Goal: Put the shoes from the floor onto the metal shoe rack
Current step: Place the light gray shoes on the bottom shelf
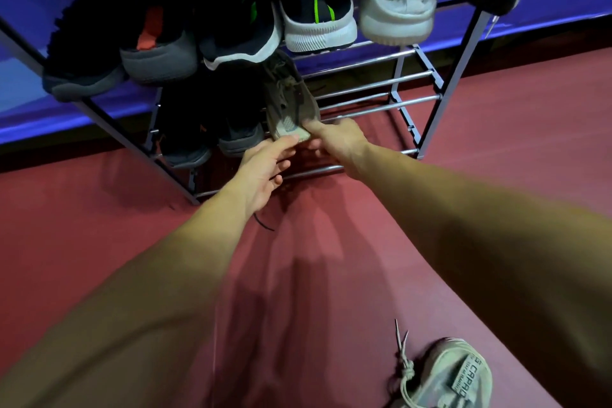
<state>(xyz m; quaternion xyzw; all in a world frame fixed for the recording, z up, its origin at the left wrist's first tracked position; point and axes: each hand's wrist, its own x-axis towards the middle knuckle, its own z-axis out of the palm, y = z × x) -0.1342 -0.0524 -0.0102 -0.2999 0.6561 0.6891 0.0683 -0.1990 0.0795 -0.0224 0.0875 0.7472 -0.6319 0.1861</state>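
1. Head view — the beige shoe (pixel 291 99) sits on the lower shelf of the metal shoe rack (pixel 414 83), its long axis running from the back of the rack toward the front rail, with the near end at the front edge where both hands meet it.

2. The left hand (pixel 265 169) has its grip closed on that near end from below and the left, thumb on top; the right hand (pixel 341 139) presses the same end from the right, fingers (pixel 314 126) against the shoe's side. Whether the right grip is fully closed on it I cannot tell.

3. The shoe lies straight ahead of both grips, so seating it likely means a push along its own length toward the back of the rack. Both hands are about equally near.

4. Count on the top shelf: six shoes, heels hanging over the front rail — two dark grey, two black with green stripes (pixel 314 3), two pale grey (pixel 397 0).

5. Lower shelf: at least two dark shoes (pixel 212 129) at the left end beside the beige one; the right end is bare bars.

6. On the floor (pixel 496 142): one beige shoe (pixel 443 374) left near the bottom edge of the view, well apart from the rack.
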